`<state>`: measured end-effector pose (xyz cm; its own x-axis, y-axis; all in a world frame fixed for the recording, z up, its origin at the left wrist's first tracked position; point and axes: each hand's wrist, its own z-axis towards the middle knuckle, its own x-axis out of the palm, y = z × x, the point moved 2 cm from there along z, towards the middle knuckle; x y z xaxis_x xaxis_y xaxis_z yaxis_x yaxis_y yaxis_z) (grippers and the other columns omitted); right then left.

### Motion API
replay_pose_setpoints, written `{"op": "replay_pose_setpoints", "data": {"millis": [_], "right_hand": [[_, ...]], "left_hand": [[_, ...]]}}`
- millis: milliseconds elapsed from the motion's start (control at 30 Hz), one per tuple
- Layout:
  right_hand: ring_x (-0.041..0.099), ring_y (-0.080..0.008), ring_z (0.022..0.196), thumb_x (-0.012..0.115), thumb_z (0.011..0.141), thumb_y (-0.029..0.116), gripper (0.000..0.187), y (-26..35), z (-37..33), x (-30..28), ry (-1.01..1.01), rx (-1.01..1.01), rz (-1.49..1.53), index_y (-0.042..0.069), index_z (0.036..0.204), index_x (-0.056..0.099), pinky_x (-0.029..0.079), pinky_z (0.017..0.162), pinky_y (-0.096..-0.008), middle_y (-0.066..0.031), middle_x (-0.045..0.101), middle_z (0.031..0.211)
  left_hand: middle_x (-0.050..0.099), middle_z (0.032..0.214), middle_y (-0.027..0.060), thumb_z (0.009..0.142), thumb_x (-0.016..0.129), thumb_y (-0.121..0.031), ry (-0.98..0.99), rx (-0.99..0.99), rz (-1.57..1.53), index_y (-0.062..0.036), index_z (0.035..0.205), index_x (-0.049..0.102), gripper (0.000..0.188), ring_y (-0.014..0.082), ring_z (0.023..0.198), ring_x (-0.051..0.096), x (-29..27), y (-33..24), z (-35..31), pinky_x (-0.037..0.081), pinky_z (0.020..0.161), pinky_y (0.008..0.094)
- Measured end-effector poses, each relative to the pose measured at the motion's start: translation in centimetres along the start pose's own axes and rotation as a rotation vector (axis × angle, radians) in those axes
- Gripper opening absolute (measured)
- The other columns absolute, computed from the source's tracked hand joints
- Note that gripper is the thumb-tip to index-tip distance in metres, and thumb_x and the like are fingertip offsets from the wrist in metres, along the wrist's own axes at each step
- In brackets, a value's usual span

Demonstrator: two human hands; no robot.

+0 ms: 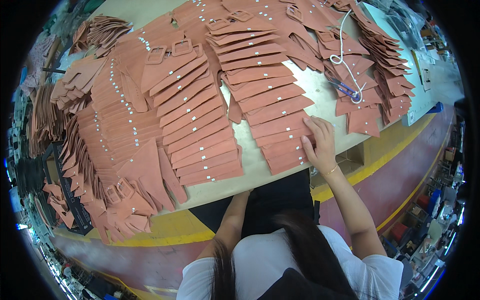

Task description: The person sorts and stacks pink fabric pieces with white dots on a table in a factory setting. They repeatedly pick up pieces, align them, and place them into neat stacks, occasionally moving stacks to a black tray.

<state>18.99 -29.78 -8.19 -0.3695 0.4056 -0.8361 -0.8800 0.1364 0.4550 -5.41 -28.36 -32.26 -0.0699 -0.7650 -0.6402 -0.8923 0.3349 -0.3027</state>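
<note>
My right hand rests at the right edge of a fanned row of brown-orange leather-like pieces, near the table's front edge. Its fingers are stretched out over the lower pieces, with the thumb apart from them. Small white stickers dot each piece. My left forearm reaches to the front edge of the table, where the hand is hidden below the top. Left of the touched row lies another fanned row of the same pieces. Square buckle-like frames in the same colour lie at its far end.
Blue-handled snips and a white cord lie on further pieces to the right. More overlapping pieces cover the table's left side. A black crate stands at the left edge. The pale tabletop shows between rows.
</note>
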Motion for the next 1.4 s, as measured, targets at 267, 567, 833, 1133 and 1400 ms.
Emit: {"op": "replay_pose_setpoints", "data": {"millis": [267,567,833,1133,1400], "right_hand": [[0.051,-0.0319,0.109,0.064,0.080,0.012,0.043,-0.5,-0.5,0.2,0.006,0.018,-0.013,0.005,0.122,0.057,0.038,0.096,-0.0417,-0.0137,0.058,0.116],[0.050,-0.0304,0.099,0.063,0.082,0.012,0.026,1.0,5.8,-5.5,-0.256,-0.188,0.075,0.004,0.107,0.061,0.038,0.088,-0.0405,-0.0129,0.054,0.105],[0.059,-0.0291,0.094,0.059,0.083,0.014,0.015,-7.1,31.3,1.3,-0.275,-0.296,-0.320,0.007,0.095,0.066,0.049,0.079,-0.0409,-0.0087,0.062,0.097],[0.061,-0.0276,0.102,0.052,0.088,0.018,0.020,-10.8,40.3,7.2,-0.080,0.057,-0.783,0.012,0.097,0.069,0.050,0.082,-0.0429,-0.0067,0.065,0.107],[0.063,-0.0311,0.096,0.054,0.085,0.017,0.022,-8.9,43.5,-1.8,-0.213,-0.095,-0.577,0.013,0.100,0.069,0.052,0.078,-0.0436,-0.0094,0.066,0.103]], "left_hand": [[0.042,0.143,0.0163,0.092,0.042,-0.034,-0.011,-0.007,0.020,-0.0137,0.138,0.043,0.051,0.0349,0.132,0.038,-0.2,0.0,-0.2,0.031,0.110,0.0457],[0.042,0.142,0.0164,0.092,0.042,-0.035,-0.048,-0.032,0.026,-0.0134,0.138,0.044,0.051,0.0349,0.131,0.039,-0.8,0.3,-0.1,0.031,0.110,0.0458],[0.042,0.142,0.0165,0.092,0.042,-0.035,-0.053,-0.069,0.036,-0.0132,0.138,0.044,0.051,0.0349,0.131,0.039,-0.9,1.0,-0.3,0.031,0.110,0.0459],[0.043,0.142,0.0165,0.092,0.042,-0.036,-0.063,-0.072,0.066,-0.0129,0.137,0.044,0.051,0.0349,0.131,0.040,-1.2,0.7,-0.4,0.031,0.110,0.0459],[0.043,0.142,0.0166,0.092,0.042,-0.036,-0.065,-0.079,0.044,-0.0126,0.137,0.044,0.051,0.0348,0.131,0.040,-1.1,1.0,-0.2,0.031,0.109,0.0460]]}}
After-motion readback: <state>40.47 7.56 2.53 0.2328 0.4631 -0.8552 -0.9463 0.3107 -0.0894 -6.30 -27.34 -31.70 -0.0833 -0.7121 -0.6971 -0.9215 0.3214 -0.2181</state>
